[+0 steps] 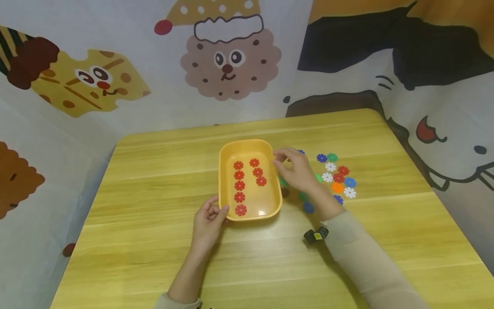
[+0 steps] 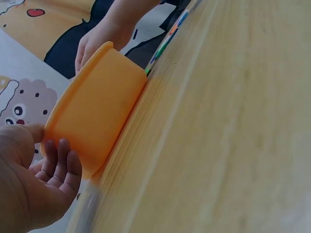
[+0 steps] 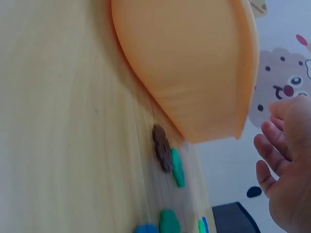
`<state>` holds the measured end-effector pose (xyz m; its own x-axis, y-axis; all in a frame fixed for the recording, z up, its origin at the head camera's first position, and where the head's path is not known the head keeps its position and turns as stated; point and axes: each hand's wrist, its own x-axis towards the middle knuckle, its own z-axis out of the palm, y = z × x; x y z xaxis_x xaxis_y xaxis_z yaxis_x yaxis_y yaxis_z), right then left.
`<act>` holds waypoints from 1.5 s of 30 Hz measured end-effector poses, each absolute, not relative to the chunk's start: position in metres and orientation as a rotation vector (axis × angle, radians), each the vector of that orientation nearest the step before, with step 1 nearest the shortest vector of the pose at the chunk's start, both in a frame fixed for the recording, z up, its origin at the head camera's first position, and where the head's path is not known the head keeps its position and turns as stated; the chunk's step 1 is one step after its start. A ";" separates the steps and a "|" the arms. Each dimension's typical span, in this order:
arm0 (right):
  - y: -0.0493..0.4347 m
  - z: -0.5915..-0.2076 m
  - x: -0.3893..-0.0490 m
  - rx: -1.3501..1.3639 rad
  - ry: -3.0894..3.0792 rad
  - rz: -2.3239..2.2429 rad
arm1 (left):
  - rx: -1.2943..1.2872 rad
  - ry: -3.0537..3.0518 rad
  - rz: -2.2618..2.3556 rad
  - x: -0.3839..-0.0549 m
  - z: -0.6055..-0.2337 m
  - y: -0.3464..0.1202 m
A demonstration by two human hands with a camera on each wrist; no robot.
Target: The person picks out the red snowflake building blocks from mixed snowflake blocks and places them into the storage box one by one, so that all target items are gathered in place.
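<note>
A yellow-orange plastic tray [image 1: 251, 216] stands on the table. Inside lie several red snowflake-shaped plastic discs [image 1: 239, 186], in a longer left column and a shorter right one. My left hand [image 1: 208, 221] holds the tray's near left corner; in the left wrist view its thumb is at the rim and its fingers are by the outer wall. By the far right rim is my right hand [image 1: 297, 169], its fingers loosely bent. The right wrist view shows no disc in that hand [image 3: 289, 160], and part of its fingertips is hidden.
Right of the tray, partly behind my right forearm, lie loose discs in several colours, among them a white disc [image 1: 350, 192], an orange disc [image 1: 337, 187] and a blue disc [image 1: 308, 207]. A cartoon-printed cloth [image 1: 154, 116] hangs behind the wooden table [image 1: 154, 184].
</note>
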<state>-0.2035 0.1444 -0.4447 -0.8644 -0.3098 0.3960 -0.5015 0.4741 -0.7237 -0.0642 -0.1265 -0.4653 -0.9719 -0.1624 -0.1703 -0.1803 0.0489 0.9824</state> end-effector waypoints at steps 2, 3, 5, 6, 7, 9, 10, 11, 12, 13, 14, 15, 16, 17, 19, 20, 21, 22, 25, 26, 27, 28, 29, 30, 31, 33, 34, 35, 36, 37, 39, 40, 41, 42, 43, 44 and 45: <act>0.150 -0.445 -0.204 0.684 -2.516 1.352 | -0.374 2.267 2.120 -0.064 -0.465 -0.127; 0.154 -0.445 -0.204 0.677 -2.520 1.357 | -0.374 2.266 2.120 -0.064 -0.464 -0.127; 0.160 -0.444 -0.205 0.667 -2.534 1.361 | -0.370 2.259 2.127 -0.064 -0.464 -0.127; 0.164 -0.444 -0.205 0.665 -2.542 1.359 | -0.367 2.257 2.129 -0.064 -0.464 -0.127; 0.167 -0.444 -0.205 0.661 -2.551 1.352 | -0.364 2.257 2.130 -0.064 -0.464 -0.127; 0.174 -0.443 -0.205 0.649 -2.564 1.340 | -0.363 2.257 2.130 -0.065 -0.464 -0.127; 0.178 -0.443 -0.205 0.637 -2.572 1.335 | -0.363 2.256 2.129 -0.065 -0.464 -0.127; 0.182 -0.443 -0.205 0.622 -2.580 1.331 | -0.365 2.258 2.127 -0.065 -0.463 -0.127; 0.185 -0.442 -0.205 0.607 -2.588 1.328 | -0.366 2.259 2.125 -0.065 -0.463 -0.128; 0.189 -0.442 -0.205 0.587 -2.600 1.325 | -0.367 2.258 2.126 -0.065 -0.463 -0.127; 0.192 -0.442 -0.205 0.569 -2.612 1.323 | -0.369 2.256 2.127 -0.065 -0.463 -0.127; 0.196 -0.442 -0.205 0.550 -2.624 1.322 | -0.369 2.253 2.128 -0.065 -0.463 -0.127; 0.199 -0.442 -0.205 0.534 -2.637 1.320 | -0.370 2.251 2.128 -0.065 -0.463 -0.127; 0.203 -0.442 -0.205 0.522 -2.647 1.318 | -0.372 2.249 2.129 -0.065 -0.463 -0.127; 0.209 -0.444 -0.205 0.494 -2.662 1.318 | -0.375 2.243 2.128 -0.065 -0.463 -0.127; 0.212 -0.444 -0.205 0.483 -2.662 1.314 | -0.377 2.244 2.123 -0.066 -0.463 -0.127; 0.214 -0.445 -0.205 0.475 -2.660 1.310 | -0.379 2.244 2.120 -0.066 -0.463 -0.127; 0.217 -0.446 -0.205 0.475 -2.654 1.297 | -0.380 2.245 2.117 -0.066 -0.463 -0.127; 0.224 -0.449 -0.206 0.479 -2.642 1.240 | -0.384 2.249 2.112 -0.066 -0.462 -0.127; 0.226 -0.450 -0.206 0.489 -2.638 1.222 | -0.385 2.251 2.109 -0.066 -0.462 -0.127; 0.229 -0.450 -0.206 0.492 -2.639 1.212 | -0.387 2.251 2.108 -0.066 -0.462 -0.127; 0.231 -0.451 -0.206 0.496 -2.644 1.199 | -0.388 2.254 2.103 -0.066 -0.462 -0.127; 0.234 -0.452 -0.206 0.491 -2.653 1.192 | -0.388 2.259 2.099 -0.066 -0.462 -0.127; 0.237 -0.452 -0.205 0.488 -2.663 1.184 | -0.390 2.264 2.092 -0.066 -0.462 -0.128; 0.240 -0.453 -0.205 0.477 -2.674 1.177 | -0.390 2.269 2.087 -0.066 -0.462 -0.128; 0.246 -0.454 -0.204 0.453 -2.695 1.158 | -0.386 2.280 2.078 -0.067 -0.463 -0.128; 0.249 -0.454 -0.204 0.449 -2.701 1.146 | -0.383 2.286 2.074 -0.067 -0.463 -0.129; 0.252 -0.455 -0.204 0.439 -2.708 1.139 | -0.381 2.291 2.072 -0.067 -0.463 -0.129; 0.255 -0.455 -0.203 0.433 -2.711 1.139 | -0.382 2.293 2.070 -0.067 -0.463 -0.129; 0.257 -0.456 -0.203 0.428 -2.713 1.138 | -0.382 2.296 2.067 -0.068 -0.463 -0.129; 0.262 -0.456 -0.202 0.424 -2.722 1.137 | -0.383 2.299 2.063 -0.068 -0.463 -0.129; 0.264 -0.456 -0.202 0.424 -2.727 1.137 | -0.384 2.301 2.059 -0.068 -0.463 -0.130; 0.267 -0.457 -0.202 0.416 -2.736 1.136 | -0.387 2.300 2.058 -0.068 -0.463 -0.129; 0.269 -0.457 -0.201 0.412 -2.745 1.125 | -0.389 2.300 2.056 -0.068 -0.463 -0.129; 0.271 -0.457 -0.201 0.408 -2.755 1.116 | -0.389 2.300 2.054 -0.068 -0.463 -0.129; 0.273 -0.457 -0.200 0.396 -2.769 1.112 | -0.388 2.300 2.054 -0.068 -0.463 -0.130; 0.275 -0.457 -0.200 0.386 -2.782 1.113 | -0.389 2.301 2.052 -0.068 -0.464 -0.130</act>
<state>-0.1998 0.2748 -0.4566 -0.9602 -0.1904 0.2044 -0.2788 0.6971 -0.6605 -0.0676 -0.1296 -0.4635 -0.9682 -0.1628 -0.1901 -0.2075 0.0970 0.9734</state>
